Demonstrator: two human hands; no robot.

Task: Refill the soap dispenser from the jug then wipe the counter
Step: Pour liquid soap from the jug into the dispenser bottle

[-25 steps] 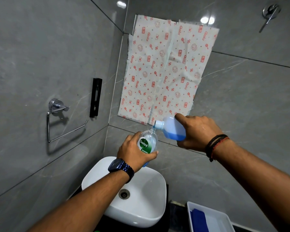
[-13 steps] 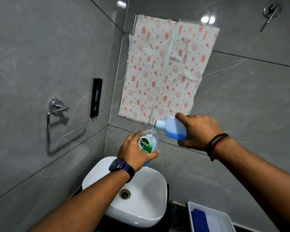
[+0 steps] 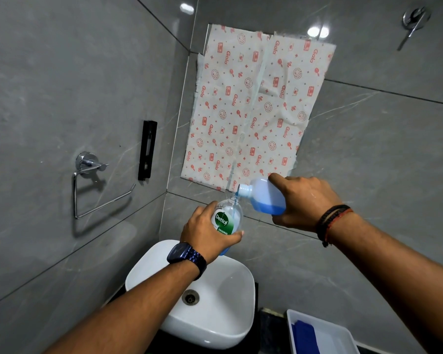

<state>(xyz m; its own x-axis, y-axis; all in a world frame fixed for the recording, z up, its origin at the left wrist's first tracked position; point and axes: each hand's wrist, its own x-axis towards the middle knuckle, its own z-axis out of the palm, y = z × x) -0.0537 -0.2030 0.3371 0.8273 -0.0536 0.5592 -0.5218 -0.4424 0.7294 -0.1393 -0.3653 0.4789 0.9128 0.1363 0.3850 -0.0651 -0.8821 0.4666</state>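
My left hand (image 3: pixel 207 229) grips a clear Dettol soap dispenser bottle (image 3: pixel 227 218) with its pump off, held above the white basin (image 3: pixel 230 315). My right hand (image 3: pixel 302 200) holds a translucent jug (image 3: pixel 264 196) tipped on its side, its mouth just above the dispenser's open neck. A thin stream of blue liquid runs from the jug into the dispenser. Blue liquid lies in the jug's lower side and at the dispenser's bottom.
A white tray (image 3: pixel 343 335) with a blue cloth (image 3: pixel 304 338) inside sits on the dark counter (image 3: pixel 269 325) at the lower right. Printed paper (image 3: pixel 253 106) covers the wall ahead. A chrome towel ring (image 3: pixel 92 185) and a black bracket (image 3: pixel 147 149) hang on the left wall.
Both hands and bottles have stayed almost still; pouring continues, with the jug held at the same tilt.
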